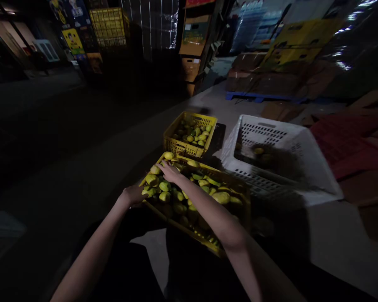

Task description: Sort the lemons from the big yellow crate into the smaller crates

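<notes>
Fruit (164, 186) piled high, left end of near yellow crate (247, 209); cd roll out if nudged, poss. bruise if pressed hard. R hand (170, 172) over pile, fingers partly spread; L hand (135, 195) at left end, fingers part-hidden; can't tell if either grips.

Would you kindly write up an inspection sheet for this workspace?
Surface: grey floor, dimly lit.
Job's things: near yellow crate with many yellow-green fruits; smaller-looking yellow crate behind it, also holding fruit; white crate to the right, a few pieces inside.
Clutter: red material and cardboard at far right.
Hands: left hand at the near crate's left end; right hand over its fruit; grips unclear.
Cables: nothing seen.
Surroundings: stacked boxes, blue pallet.
</notes>
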{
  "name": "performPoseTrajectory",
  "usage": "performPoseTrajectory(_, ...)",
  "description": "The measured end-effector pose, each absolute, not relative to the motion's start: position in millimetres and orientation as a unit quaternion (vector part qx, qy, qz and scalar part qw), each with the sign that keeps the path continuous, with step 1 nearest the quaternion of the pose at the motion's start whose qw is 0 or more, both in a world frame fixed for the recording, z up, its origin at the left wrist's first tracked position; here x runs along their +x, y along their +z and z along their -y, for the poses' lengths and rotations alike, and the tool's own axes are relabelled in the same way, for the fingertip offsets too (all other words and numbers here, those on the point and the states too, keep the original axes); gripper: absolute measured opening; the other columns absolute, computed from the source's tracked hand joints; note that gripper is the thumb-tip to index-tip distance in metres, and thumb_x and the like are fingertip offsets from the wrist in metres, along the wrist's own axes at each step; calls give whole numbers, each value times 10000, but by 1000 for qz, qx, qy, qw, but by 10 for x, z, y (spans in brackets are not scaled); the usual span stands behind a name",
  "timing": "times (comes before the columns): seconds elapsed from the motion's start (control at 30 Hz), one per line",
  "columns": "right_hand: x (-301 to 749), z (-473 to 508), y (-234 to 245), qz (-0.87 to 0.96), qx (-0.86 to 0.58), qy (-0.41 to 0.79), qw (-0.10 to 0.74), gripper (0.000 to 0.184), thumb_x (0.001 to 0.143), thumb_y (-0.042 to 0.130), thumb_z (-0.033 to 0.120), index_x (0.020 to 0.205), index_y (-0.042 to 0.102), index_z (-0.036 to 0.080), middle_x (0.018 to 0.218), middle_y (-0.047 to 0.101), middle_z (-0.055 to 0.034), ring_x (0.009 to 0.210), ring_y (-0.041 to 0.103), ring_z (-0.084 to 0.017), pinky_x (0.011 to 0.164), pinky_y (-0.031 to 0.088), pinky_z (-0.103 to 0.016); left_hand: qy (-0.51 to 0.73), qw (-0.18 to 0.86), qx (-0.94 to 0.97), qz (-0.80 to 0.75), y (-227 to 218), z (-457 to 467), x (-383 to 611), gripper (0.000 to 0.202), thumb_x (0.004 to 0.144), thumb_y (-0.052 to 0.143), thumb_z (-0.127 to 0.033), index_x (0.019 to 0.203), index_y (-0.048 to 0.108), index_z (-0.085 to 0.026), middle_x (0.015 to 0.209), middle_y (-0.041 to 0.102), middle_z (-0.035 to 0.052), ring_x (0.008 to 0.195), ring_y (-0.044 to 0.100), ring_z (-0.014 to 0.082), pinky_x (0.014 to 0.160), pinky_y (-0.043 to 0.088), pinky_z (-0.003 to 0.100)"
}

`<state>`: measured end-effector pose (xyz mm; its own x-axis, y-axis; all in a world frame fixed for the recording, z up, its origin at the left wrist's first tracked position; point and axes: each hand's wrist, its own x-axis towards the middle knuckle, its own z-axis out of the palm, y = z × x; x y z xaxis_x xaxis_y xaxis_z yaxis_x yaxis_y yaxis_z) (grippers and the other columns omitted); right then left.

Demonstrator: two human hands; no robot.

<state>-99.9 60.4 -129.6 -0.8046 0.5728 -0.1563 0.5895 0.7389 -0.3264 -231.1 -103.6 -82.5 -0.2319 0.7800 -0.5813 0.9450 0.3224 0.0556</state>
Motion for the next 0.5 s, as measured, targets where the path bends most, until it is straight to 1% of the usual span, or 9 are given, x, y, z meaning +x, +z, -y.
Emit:
performPoseTrajectory(0.03, -1126, -627, -1309, -937, 298, -178, 33, 723, 813, 551, -14, 1482, 446, 240, 1620, 314, -148, 1417, 393, -368, 1079, 423, -469, -156, 268, 558, -770, -819, 1052, -2324, 457, 941, 452, -444, 1292, 631, -213, 1327, 660, 154, 1212, 636, 319, 959, 497, 381)
performPoseTrajectory(0.07, -1237, -650, -1329, -941, 287, -176, 43, 696, 811, 541, -29, 1450, 488, 243, 1606, 343, -140, 1418, 390, -363, 1085, 414, -473, -153, 270, 554, -772, -807, 1067, -2334, 464, 941, 449, -440, 1298, 626, -203, 1332, 654, 165, 1219, 630, 328, 961, 494, 392)
performPoseTrajectory(0.17, -1460, -696, -1408, -944, 269, -180, 60, 584, 792, 553, -50, 1308, 610, 218, 1473, 508, -149, 1354, 468, -341, 1064, 426, -461, -136, 276, 548, -778, -758, 1099, -2352, 452, 930, 464, -406, 1278, 636, -176, 1334, 647, 188, 1221, 623, 355, 959, 494, 431)
performPoseTrajectory(0.23, -1518, -709, -1447, -943, 271, -188, 51, 521, 781, 566, -57, 1237, 646, 183, 1392, 560, -176, 1316, 503, -343, 1050, 431, -458, -126, 276, 550, -778, -731, 1110, -2365, 425, 927, 475, -396, 1240, 660, -176, 1321, 656, 183, 1209, 631, 353, 953, 502, 429)
performPoseTrajectory(0.33, -1466, -718, -1443, -930, 296, -217, 9, 475, 751, 650, -26, 1192, 653, 149, 1347, 571, -205, 1276, 529, -363, 1048, 424, -457, -130, 270, 555, -776, -714, 1103, -2386, 427, 929, 480, -403, 1246, 660, -182, 1308, 665, 180, 1192, 643, 343, 941, 513, 418)
performPoseTrajectory(0.43, -1237, -736, -1371, -896, 352, -261, -67, 495, 745, 759, 121, 1216, 612, 160, 1328, 568, -197, 1207, 565, -362, 1023, 440, -464, -148, 260, 563, -771, -709, 1063, -2369, 441, 930, 476, -418, 1281, 637, -205, 1315, 664, 165, 1193, 642, 332, 939, 513, 410)
performPoseTrajectory(0.47, -1121, -739, -1336, -883, 373, -269, -92, 495, 756, 770, 186, 1218, 594, 171, 1307, 575, -182, 1178, 577, -347, 1003, 454, -462, -150, 257, 566, -769, -708, 1040, -2346, 441, 931, 474, -418, 1287, 632, -211, 1317, 663, 160, 1194, 642, 329, 935, 515, 403)
performPoseTrajectory(0.5, -984, -736, -1296, -856, 397, -302, -135, 491, 744, 785, 215, 1193, 591, 181, 1265, 593, -159, 1146, 586, -326, 986, 465, -451, -151, 254, 571, -766, -709, 1011, -2311, 440, 930, 476, -413, 1290, 630, -212, 1311, 666, 159, 1191, 643, 328, 929, 519, 399)
